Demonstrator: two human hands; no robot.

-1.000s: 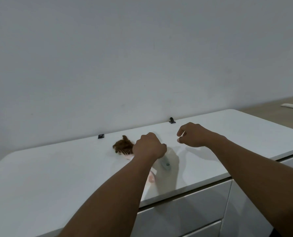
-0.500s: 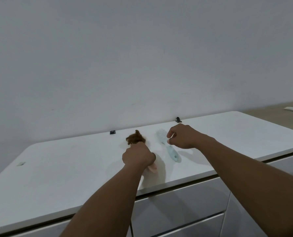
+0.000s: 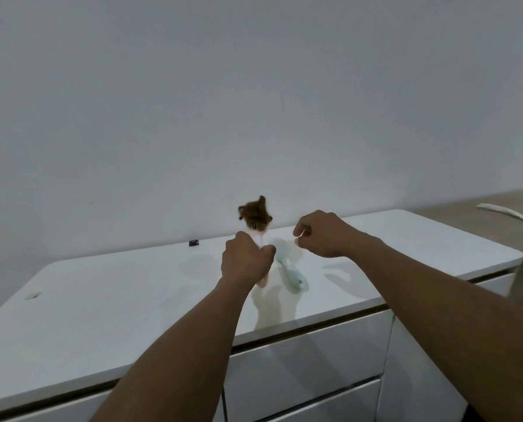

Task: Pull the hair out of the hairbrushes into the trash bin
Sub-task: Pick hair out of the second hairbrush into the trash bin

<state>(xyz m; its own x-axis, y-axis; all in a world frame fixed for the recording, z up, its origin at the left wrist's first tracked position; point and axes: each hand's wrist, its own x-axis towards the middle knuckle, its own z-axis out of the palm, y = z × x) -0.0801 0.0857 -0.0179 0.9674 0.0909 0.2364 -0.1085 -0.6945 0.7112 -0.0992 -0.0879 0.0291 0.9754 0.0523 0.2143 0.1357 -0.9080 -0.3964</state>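
2 brushes are what I have to clean, and 1 of them is now up in the air. My left hand (image 3: 246, 260) is wrapped tight round the handle of the pink brush (image 3: 258, 236). A moment ago that brush was lying flat on the white counter (image 3: 132, 300) under my hand. Now I have tipped it up, so its head stands above my fist in front of the wall (image 3: 254, 102). The brown hair (image 3: 254, 214) sits in a fluffy ball on top of it.

My right hand (image 3: 321, 236) has stayed close by, just to the right of the pink brush. Its fingers are curled in with the thumb near the first finger, and I see nothing in them. It hangs above the blue brush (image 3: 293, 277), which has not moved and lies flat on the counter, just beside my left hand.

I think this means the pulling can start now. The hair is up where my right hand can reach over and pinch it. No hair has come off yet. I cannot see the trash bin from here, so I will have to find it before I drop the hair.
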